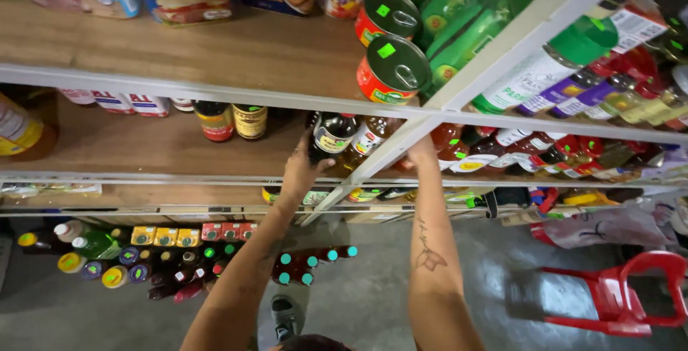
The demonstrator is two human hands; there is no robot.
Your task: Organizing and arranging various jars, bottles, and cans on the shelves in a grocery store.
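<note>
- Left hand (pixel 301 168), centre of the frame, reaches up to the middle shelf (pixel 143 146); its fingers wrap the lower body of a dark bottle (pixel 331 136) that stands at the shelf's front edge.
- Right hand (pixel 421 152), just right of centre, goes in behind the white upright (pixel 401 143) where the shelf bays meet; whether its fingers are spread or closed I cannot tell, as the upright and bottles hide them.
- An amber bottle (pixel 369 137) stands between the two hands, touching or just beside the dark bottle.
- Left of the dark bottle, two dark jars (pixel 233 121) stand near the shelf front, with bare wood around them.
- Right of the upright, red-capped bottles (pixel 545 154) crowd the shelf, packed close against the right hand.
- Above, on the top shelf (pixel 215 53), two red cans (pixel 390 71) lie on their sides, overhanging the edge right over the hands; green packets (pixel 459 28) sit behind them.
- Lower left, on the floor (pixel 373 301), bottles with coloured caps (pixel 179 261) lie in rows.
- Lower right, a red stool (pixel 616 297) lies on the floor, well apart from the arms.
</note>
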